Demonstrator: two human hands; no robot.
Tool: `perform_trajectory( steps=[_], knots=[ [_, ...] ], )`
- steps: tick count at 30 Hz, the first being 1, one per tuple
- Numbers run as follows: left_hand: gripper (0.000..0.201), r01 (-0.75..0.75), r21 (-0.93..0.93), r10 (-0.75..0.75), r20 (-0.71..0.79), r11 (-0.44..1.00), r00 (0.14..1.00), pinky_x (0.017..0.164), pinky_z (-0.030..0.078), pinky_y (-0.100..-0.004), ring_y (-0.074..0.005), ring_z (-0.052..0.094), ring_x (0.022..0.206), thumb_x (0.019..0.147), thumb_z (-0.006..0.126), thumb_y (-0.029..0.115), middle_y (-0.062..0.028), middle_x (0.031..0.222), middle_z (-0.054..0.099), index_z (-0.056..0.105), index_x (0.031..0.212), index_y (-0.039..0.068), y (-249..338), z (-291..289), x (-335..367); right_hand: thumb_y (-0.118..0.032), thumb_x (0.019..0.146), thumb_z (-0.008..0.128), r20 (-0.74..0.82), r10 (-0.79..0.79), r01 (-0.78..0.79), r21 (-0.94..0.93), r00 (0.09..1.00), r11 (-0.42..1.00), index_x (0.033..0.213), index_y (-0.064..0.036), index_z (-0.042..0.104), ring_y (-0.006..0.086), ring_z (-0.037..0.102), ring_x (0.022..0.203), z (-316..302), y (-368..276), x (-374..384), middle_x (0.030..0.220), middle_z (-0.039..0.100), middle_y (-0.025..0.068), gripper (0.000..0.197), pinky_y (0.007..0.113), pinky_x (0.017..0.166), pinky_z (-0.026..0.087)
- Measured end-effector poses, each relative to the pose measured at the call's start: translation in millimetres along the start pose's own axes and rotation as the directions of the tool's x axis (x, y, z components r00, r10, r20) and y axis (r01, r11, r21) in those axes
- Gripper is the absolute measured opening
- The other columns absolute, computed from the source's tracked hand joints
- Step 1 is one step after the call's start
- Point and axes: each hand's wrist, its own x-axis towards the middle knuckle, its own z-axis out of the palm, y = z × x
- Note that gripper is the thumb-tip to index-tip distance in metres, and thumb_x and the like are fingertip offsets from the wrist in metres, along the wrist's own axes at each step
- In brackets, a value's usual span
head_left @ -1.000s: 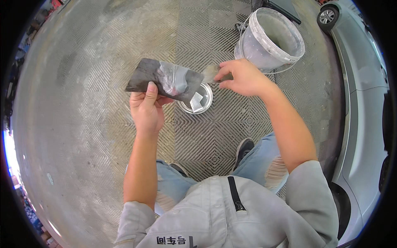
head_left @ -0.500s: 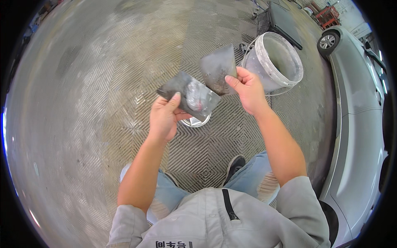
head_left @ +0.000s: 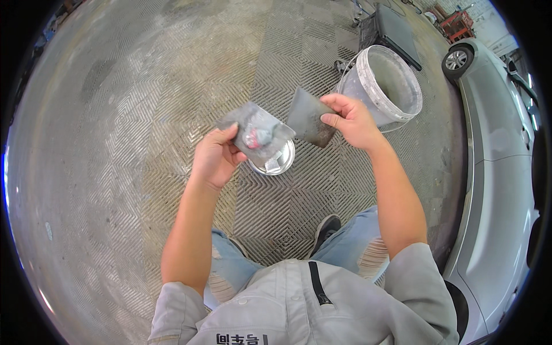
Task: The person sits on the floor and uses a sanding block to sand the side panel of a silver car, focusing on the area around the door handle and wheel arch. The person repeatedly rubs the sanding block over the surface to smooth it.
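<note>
A dark grey, square putty spreader (head_left: 237, 129) lies flat in my left hand (head_left: 214, 150), thumb on top and fingers beneath. Near its middle is a lump of grey putty (head_left: 264, 137) with a red-pink streak beside it. My right hand (head_left: 357, 123) pinches a second putty spreader (head_left: 310, 118), thin and dark, with brownish smears along its lower part. Its left corner comes close to the loaded plate; whether they touch I cannot tell. Below the left plate stands a round metal can (head_left: 283, 165) on the floor, partly covered by it, with something pale on top.
A whitish plastic bucket (head_left: 382, 86) with a wire handle stands beyond my right hand. Behind it is a black, box-like item (head_left: 391, 34). A silver car (head_left: 500, 190) runs along the right side. My shoes rest on the ribbed floor (head_left: 172, 115).
The right spreader has come down and turned. The left spreader has tilted and shifted slightly left, so more of the can shows, and the red streak is plainer.
</note>
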Motion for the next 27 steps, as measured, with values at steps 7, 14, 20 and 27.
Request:
perform_trajectory(
  steps=[7,14,20,27],
  knots=[
    [0.017,-0.001,-0.111,0.011,0.083,0.994,0.997,0.048,0.047,-0.0238,-0.0122,0.06,0.068,0.091,0.047,0.015,-0.004,0.085,0.062,0.052,0.102,0.003,2.1,1.1,-3.8,0.001,0.081,0.056,0.2,0.129,-0.101,-0.144,0.971,0.984,0.107,-0.0008,0.059,0.0101,0.057,0.087,-2.7,2.0,-5.0,0.096,0.063,0.0034,0.026,0.025,0.08,0.045],
    [0.026,-0.193,-0.028,0.194,0.258,0.981,0.946,0.06,0.055,-0.0296,-0.0179,0.064,0.081,0.093,0.045,0.02,-0.0086,0.101,0.062,0.05,0.114,0.005,-7.6,11.6,-9.8,-0.017,0.089,0.052,0.266,0.084,-0.193,0.418,0.96,0.888,0.106,-0.0021,0.056,0.0066,0.055,0.082,7.8,-0.1,-2.4,0.093,0.059,0.0009,0.023,0.023,0.073,0.046],
    [0.018,-0.337,-0.008,0.324,0.297,0.941,0.898,0.057,0.056,-0.0288,-0.0178,0.065,0.075,0.092,0.048,0.013,-0.0093,0.093,0.064,0.057,0.103,0.001,-22.8,20.7,-16.0,-0.024,0.09,0.053,0.331,0.133,-0.242,0.313,0.934,0.919,0.102,-0.0016,0.061,0.0061,0.055,0.074,18.6,3.3,-1.5,0.084,0.061,0.0003,0.026,0.021,0.067,0.046],
    [0.019,-0.39,-0.011,0.38,0.25,0.921,0.891,0.056,0.057,-0.0285,-0.0191,0.066,0.075,0.092,0.045,0.01,-0.0106,0.096,0.064,0.055,0.106,0.003,-10.3,15.1,-15.7,-0.021,0.089,0.054,-0.079,0.283,-0.289,-0.075,0.956,0.954,0.098,-0.0021,0.063,0.0052,0.053,0.069,3.4,9.8,8.4,0.08,0.061,-0.002,0.023,0.023,0.061,0.044]
  ],
)
